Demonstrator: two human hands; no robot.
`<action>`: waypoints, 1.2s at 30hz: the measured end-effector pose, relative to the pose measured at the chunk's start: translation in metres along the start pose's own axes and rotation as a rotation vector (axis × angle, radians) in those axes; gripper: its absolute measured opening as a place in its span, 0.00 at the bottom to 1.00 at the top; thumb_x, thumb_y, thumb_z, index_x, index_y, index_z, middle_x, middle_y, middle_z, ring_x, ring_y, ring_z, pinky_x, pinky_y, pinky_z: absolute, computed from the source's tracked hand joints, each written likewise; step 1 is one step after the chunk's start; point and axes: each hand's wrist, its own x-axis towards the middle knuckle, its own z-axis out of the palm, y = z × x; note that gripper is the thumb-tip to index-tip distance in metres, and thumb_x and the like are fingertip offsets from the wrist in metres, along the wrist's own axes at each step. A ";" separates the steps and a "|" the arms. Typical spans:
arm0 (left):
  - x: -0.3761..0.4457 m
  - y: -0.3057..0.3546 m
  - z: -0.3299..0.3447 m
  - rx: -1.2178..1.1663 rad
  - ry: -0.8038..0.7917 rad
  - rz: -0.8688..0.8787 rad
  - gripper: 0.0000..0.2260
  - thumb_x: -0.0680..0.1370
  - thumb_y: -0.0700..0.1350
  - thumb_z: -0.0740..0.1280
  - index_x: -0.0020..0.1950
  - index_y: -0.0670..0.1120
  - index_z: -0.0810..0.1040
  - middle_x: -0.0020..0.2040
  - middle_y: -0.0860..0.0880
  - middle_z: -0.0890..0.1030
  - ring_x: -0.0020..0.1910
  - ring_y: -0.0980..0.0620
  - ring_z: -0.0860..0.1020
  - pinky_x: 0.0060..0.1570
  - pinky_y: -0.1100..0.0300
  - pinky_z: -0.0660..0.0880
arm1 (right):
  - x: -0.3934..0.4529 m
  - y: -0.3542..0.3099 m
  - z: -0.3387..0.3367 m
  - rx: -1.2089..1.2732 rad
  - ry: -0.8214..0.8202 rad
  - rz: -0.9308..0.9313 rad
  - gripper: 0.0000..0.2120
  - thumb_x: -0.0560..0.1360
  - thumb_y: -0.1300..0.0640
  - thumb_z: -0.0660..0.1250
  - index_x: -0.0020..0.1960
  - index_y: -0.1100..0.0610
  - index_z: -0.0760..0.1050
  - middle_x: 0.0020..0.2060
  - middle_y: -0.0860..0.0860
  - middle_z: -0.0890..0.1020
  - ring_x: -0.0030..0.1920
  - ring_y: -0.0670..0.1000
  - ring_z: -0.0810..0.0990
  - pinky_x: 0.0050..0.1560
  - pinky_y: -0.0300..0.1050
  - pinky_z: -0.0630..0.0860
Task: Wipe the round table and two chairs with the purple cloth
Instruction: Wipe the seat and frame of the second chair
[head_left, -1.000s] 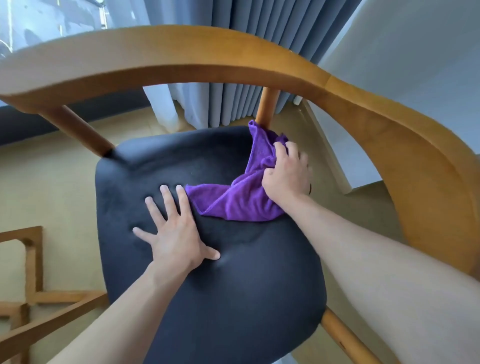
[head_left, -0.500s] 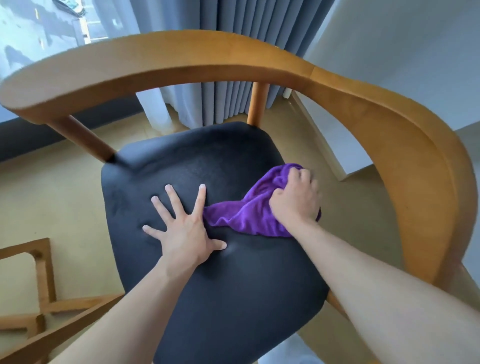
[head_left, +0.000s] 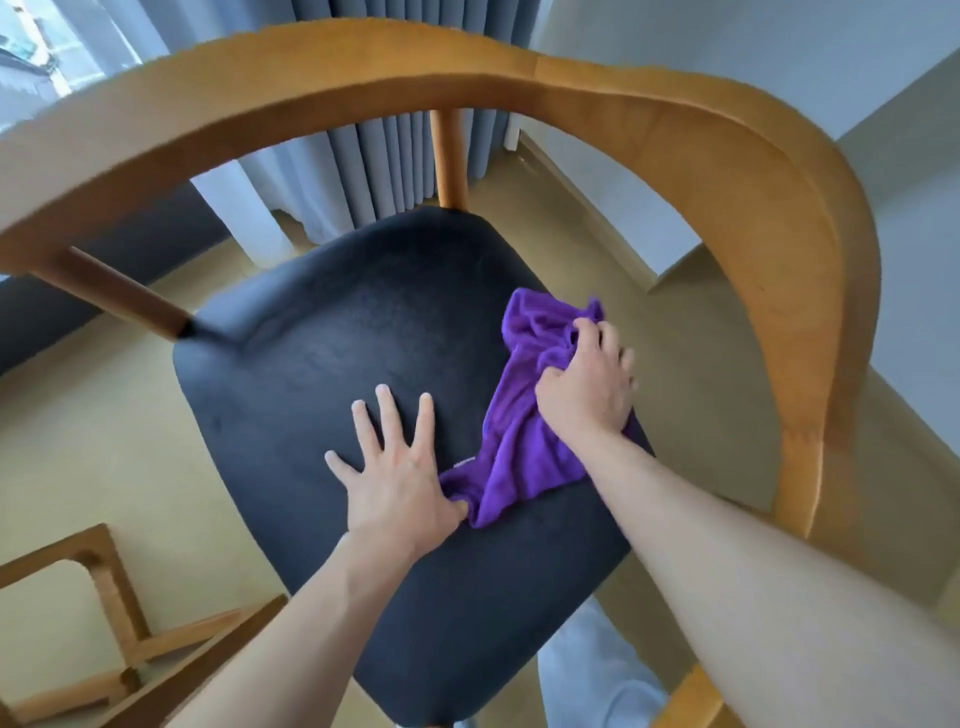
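Note:
A chair with a black padded seat (head_left: 332, 364) and a curved wooden back rail (head_left: 675, 135) fills the view. The purple cloth (head_left: 519, 447) lies crumpled on the right side of the seat. My right hand (head_left: 587, 384) grips the cloth's upper part with curled fingers near the seat's right edge. My left hand (head_left: 400, 467) presses flat on the middle of the seat with fingers spread, its thumb touching the cloth's lower corner. The round table is out of view.
Grey curtains (head_left: 363, 166) hang behind the chair, with a white wall (head_left: 727, 52) to the right. A wooden frame (head_left: 109, 587) stands on the beige floor (head_left: 93, 426) at the lower left. My trouser leg (head_left: 587, 670) shows below the seat.
My right hand has dragged the cloth along the seat's right side, first toward me, then outward again, and the cloth now stretches down to my left thumb. My left hand stays planted.

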 end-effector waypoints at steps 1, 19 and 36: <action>-0.001 -0.001 0.002 0.022 -0.012 0.006 0.57 0.68 0.68 0.70 0.81 0.54 0.33 0.80 0.43 0.30 0.80 0.36 0.35 0.70 0.27 0.57 | -0.010 -0.009 0.003 0.002 0.032 0.054 0.26 0.72 0.56 0.68 0.69 0.50 0.68 0.71 0.50 0.69 0.65 0.60 0.70 0.62 0.61 0.71; 0.003 0.004 0.010 0.170 -0.027 -0.034 0.60 0.70 0.67 0.72 0.79 0.50 0.27 0.79 0.39 0.29 0.79 0.31 0.36 0.68 0.26 0.61 | -0.090 0.009 0.012 -0.179 -0.047 -0.122 0.30 0.67 0.55 0.73 0.67 0.54 0.67 0.66 0.56 0.69 0.58 0.63 0.72 0.50 0.60 0.74; 0.001 0.004 0.003 0.098 -0.049 -0.019 0.52 0.75 0.59 0.68 0.80 0.51 0.30 0.78 0.40 0.29 0.79 0.33 0.34 0.69 0.24 0.57 | -0.158 -0.015 0.027 -0.007 -0.096 0.013 0.36 0.63 0.55 0.76 0.67 0.52 0.66 0.68 0.53 0.68 0.57 0.61 0.73 0.49 0.61 0.76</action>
